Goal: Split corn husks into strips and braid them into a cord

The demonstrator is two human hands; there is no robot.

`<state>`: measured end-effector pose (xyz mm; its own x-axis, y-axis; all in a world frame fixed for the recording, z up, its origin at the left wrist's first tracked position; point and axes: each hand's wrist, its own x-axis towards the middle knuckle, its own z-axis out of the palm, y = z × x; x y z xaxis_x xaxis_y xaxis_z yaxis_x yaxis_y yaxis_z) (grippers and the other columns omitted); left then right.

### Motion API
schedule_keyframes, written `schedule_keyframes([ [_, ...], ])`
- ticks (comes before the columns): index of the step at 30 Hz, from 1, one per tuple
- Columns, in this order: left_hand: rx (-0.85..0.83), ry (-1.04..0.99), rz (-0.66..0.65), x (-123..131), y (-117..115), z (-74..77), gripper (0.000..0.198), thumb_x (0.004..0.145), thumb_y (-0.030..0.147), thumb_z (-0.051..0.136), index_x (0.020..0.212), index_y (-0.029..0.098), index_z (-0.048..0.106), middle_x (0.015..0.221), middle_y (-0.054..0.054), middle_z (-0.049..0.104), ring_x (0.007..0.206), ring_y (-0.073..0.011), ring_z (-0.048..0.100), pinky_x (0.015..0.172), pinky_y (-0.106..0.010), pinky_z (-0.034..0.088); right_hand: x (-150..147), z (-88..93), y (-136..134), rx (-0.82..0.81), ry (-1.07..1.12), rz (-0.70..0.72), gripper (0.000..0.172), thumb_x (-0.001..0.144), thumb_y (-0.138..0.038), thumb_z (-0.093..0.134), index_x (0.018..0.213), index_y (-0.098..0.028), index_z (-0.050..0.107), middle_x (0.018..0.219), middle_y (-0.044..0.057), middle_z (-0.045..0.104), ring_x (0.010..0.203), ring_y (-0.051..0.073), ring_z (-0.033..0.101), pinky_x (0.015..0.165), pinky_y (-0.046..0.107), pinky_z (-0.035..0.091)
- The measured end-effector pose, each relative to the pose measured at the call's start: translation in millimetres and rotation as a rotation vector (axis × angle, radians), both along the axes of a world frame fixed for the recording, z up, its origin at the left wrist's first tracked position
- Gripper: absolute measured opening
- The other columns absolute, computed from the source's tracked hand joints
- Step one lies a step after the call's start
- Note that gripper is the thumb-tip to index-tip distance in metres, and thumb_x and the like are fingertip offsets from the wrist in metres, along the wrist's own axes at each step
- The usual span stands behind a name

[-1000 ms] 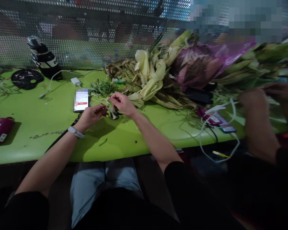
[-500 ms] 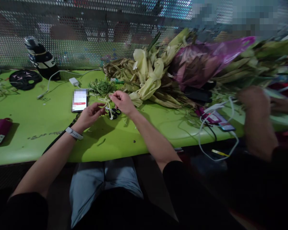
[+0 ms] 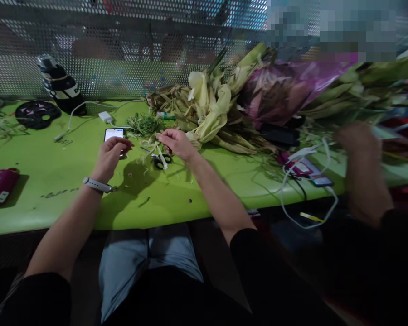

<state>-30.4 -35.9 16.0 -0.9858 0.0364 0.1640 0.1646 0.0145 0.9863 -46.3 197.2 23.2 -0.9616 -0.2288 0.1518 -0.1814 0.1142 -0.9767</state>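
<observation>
My right hand (image 3: pixel 177 144) pinches a pale, knotted strip of corn husk (image 3: pixel 153 141) whose ends hang down over the table. Beneath it lie scissors (image 3: pixel 162 161) with black handles, partly covered by a husk strip. My left hand (image 3: pixel 111 156) is raised apart from the strip, in front of a lit phone (image 3: pixel 113 133) and hiding much of it. Its fingers are bent and drawn together; whether a thin piece is between them is hidden. Just behind the hands sits a small heap of green shredded strips (image 3: pixel 144 124).
Dried corn husks (image 3: pixel 207 113) and a pink plastic bag (image 3: pixel 275 90) pile up along the mesh partition. A black bottle (image 3: pixel 63 88), black mask (image 3: pixel 37 114) and purple box (image 3: pixel 2 188) stand left. Cables and a power bank (image 3: pixel 301 167) lie right, near another person's blurred arm (image 3: pixel 365 176).
My left hand has moved left and up, away from the husk strip, and now covers part of the phone. My right hand has stayed nearly in place, holding the strip.
</observation>
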Motion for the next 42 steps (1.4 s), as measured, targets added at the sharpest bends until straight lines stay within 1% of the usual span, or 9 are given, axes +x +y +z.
schedule_keyframes([
  [1,0.014,0.025,0.051,0.6,1.2,-0.9,0.010,0.085,0.026,0.067,0.081,0.020,0.074,0.087,-0.007,0.076,0.082,-0.0175,0.069,0.083,-0.033,0.056,1.0,-1.1,-1.9,-0.001,-0.010,0.003,0.032,0.093,-0.035,0.068,0.071,-0.020,0.049,0.049,-0.009,0.046,0.041,0.005,0.043,0.043,0.018,0.037],
  [7,-0.208,0.043,-0.281,13.0,15.3,-8.9,0.024,0.079,0.038,0.081,0.089,0.017,0.078,0.090,-0.009,0.077,0.081,-0.0179,0.070,0.079,-0.031,0.055,2.2,-9.6,-13.4,0.001,-0.044,-0.025,0.030,0.091,-0.026,0.066,0.067,-0.019,0.050,0.045,-0.010,0.046,0.037,0.004,0.041,0.041,0.017,0.036],
  [18,0.077,-0.187,-0.269,10.1,19.4,-15.8,0.022,0.073,0.019,0.085,0.089,0.015,0.070,0.081,-0.007,0.077,0.077,-0.0165,0.074,0.078,-0.031,0.058,-3.0,-17.6,-16.9,-0.005,-0.099,-0.078,0.032,0.095,-0.044,0.060,0.076,-0.020,0.053,0.056,-0.005,0.055,0.043,0.006,0.046,0.045,0.020,0.038],
  [20,0.168,-0.219,-0.226,8.1,17.7,-15.9,0.018,0.076,0.020,0.083,0.088,0.014,0.071,0.083,-0.007,0.077,0.079,-0.0165,0.075,0.083,-0.032,0.059,-1.4,-13.9,-10.9,0.127,-0.016,-0.130,0.031,0.097,-0.048,0.055,0.083,-0.020,0.056,0.068,-0.001,0.062,0.052,0.009,0.052,0.052,0.021,0.042],
  [22,0.241,-0.250,-0.170,5.7,15.4,-15.2,0.016,0.078,0.022,0.082,0.087,0.013,0.071,0.084,-0.008,0.077,0.080,-0.0160,0.075,0.084,-0.031,0.059,2.6,-8.8,-3.9,0.431,0.115,-0.156,0.025,0.092,-0.042,0.063,0.083,-0.020,0.057,0.078,0.002,0.065,0.066,0.013,0.057,0.060,0.024,0.045],
  [24,0.287,-0.274,-0.120,3.7,13.4,-13.4,0.014,0.079,0.022,0.080,0.086,0.013,0.072,0.082,-0.008,0.077,0.076,-0.0149,0.074,0.081,-0.030,0.059,8.2,-4.7,0.7,0.806,0.172,-0.092,0.022,0.079,-0.034,0.075,0.078,-0.019,0.058,0.087,0.007,0.066,0.075,0.018,0.059,0.065,0.029,0.045],
  [27,0.355,-0.285,-0.085,2.0,11.4,-10.2,0.012,0.080,0.020,0.079,0.085,0.013,0.071,0.083,-0.008,0.077,0.075,-0.0140,0.074,0.081,-0.029,0.059,14.7,-4.1,0.4,1.093,0.177,0.009,0.024,0.073,-0.031,0.079,0.082,-0.019,0.060,0.093,0.012,0.067,0.080,0.024,0.061,0.066,0.033,0.045],
  [35,0.422,-0.306,-0.097,-2.8,5.1,-14.1,0.008,0.083,0.016,0.076,0.090,0.014,0.073,0.085,-0.007,0.077,0.078,-0.0138,0.073,0.085,-0.033,0.061,5.9,-15.7,1.2,1.152,0.174,0.015,0.029,0.068,-0.036,0.082,0.068,-0.021,0.058,0.067,0.006,0.062,0.064,0.020,0.059,0.053,0.031,0.038],
  [42,0.485,-0.304,-0.044,-9.2,-0.1,-16.0,0.004,0.084,0.013,0.075,0.084,0.013,0.071,0.083,-0.006,0.074,0.074,-0.0117,0.071,0.085,-0.034,0.061,1.1,-1.7,20.7,1.083,-0.053,0.138,0.018,0.071,-0.026,0.076,0.061,-0.021,0.061,0.055,0.002,0.063,0.054,0.018,0.061,0.052,0.030,0.040],
])
